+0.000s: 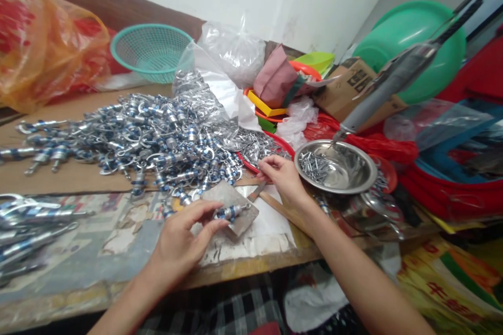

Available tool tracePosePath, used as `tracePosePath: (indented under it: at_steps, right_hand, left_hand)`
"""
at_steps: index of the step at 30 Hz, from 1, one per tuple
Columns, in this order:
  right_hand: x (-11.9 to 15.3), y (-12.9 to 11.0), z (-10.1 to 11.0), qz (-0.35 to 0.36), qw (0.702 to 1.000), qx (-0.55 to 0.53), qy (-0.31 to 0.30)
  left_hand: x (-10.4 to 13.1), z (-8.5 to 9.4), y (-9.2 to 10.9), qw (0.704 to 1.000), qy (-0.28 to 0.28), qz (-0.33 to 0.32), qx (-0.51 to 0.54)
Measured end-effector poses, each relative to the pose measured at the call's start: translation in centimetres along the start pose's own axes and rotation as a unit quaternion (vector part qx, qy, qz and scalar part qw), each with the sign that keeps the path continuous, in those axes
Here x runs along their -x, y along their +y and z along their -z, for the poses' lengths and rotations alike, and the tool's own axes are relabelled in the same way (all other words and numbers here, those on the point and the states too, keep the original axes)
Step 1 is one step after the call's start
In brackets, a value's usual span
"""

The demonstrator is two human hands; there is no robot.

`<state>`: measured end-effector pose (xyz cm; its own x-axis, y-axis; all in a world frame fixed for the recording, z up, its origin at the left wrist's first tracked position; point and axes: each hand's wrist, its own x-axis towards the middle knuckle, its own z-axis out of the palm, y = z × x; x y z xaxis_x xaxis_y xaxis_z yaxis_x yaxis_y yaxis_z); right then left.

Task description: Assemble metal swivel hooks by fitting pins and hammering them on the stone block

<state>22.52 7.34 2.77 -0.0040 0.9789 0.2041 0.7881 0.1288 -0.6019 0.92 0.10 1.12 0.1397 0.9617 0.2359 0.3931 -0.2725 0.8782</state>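
My left hand (188,238) pinches a small silver-and-blue metal fitting (230,212) between thumb and fingers, over a grey block (239,224). The block rests on white paper near the table's front edge. My right hand (281,175) is closed, its thumb and forefinger together beside the red dish (290,149) of small metal pieces (255,145). Whatever its fingertips hold, if anything, is too small to make out. Below that hand lie a dark flat blade-like tool (257,189) and a wooden strip (281,209). A large heap of similar blue-and-silver fittings (157,136) covers the cardboard behind.
A steel bowl (353,188) with metal pins stands at the right, under a hanging grey power screwdriver (377,94). More fittings (31,230) lie at the left edge. Behind are a green basket (151,70), plastic bags (231,47), a cardboard box (346,89) and a green basin (428,26).
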Motion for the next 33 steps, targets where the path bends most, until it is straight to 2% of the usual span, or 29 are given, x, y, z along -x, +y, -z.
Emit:
tracePosePath:
  at_steps: [2, 4, 6, 7, 10, 15, 19, 21, 26, 31, 33]
  right_hand:
    - [2.3, -1.9, -0.5, 0.044, 0.996, -0.074, 0.008]
    - [4.2, -3.5, -0.9, 0.135, 0.979, -0.154, 0.023]
    - [5.5, -4.6, -1.4, 0.212, 0.956, -0.2, 0.03]
    - [5.9, -4.9, -1.6, 0.225, 0.952, -0.204, 0.031]
    - [6.4, -5.1, -2.1, 0.187, 0.958, -0.216, 0.032]
    - [5.6, -4.5, -2.4, 0.133, 0.968, -0.212, 0.018]
    - [4.0, -4.1, -1.8, 0.094, 0.975, -0.194, -0.045]
    - [3.4, -3.9, -1.6, 0.101, 0.979, -0.165, -0.068]
    - [2.8, -3.7, -2.2, 0.116, 0.991, -0.036, -0.058]
    - [2.1, -3.5, -2.6, 0.073, 0.995, -0.025, -0.071]
    - [2.0, -3.6, -2.2, 0.081, 0.995, -0.019, -0.059]
  left_hand:
    - [0.0, -0.1, -0.4, 1.0, 0.014, -0.02, -0.001]
    - [0.0, -0.2, -0.9, 0.997, 0.033, -0.065, -0.005]
    - [0.1, -0.5, -1.3, 0.993, 0.047, -0.104, -0.013]
    - [0.2, -0.6, -1.5, 0.992, 0.05, -0.111, -0.018]
    - [0.5, -0.7, -1.4, 0.995, 0.052, -0.088, -0.021]
    - [0.5, -0.5, -0.6, 0.999, 0.029, 0.021, 0.034]
    - [0.3, -0.4, 0.0, 0.991, 0.023, 0.099, 0.084]
    - [0.2, -0.3, 0.0, 0.99, 0.021, 0.094, 0.105]
    - [0.4, -0.4, -0.4, 0.992, 0.045, 0.061, 0.096]
    - [0.6, -0.6, -0.4, 0.992, 0.071, 0.051, 0.087]
    - [0.7, -0.6, -0.4, 0.992, 0.083, 0.05, 0.085]
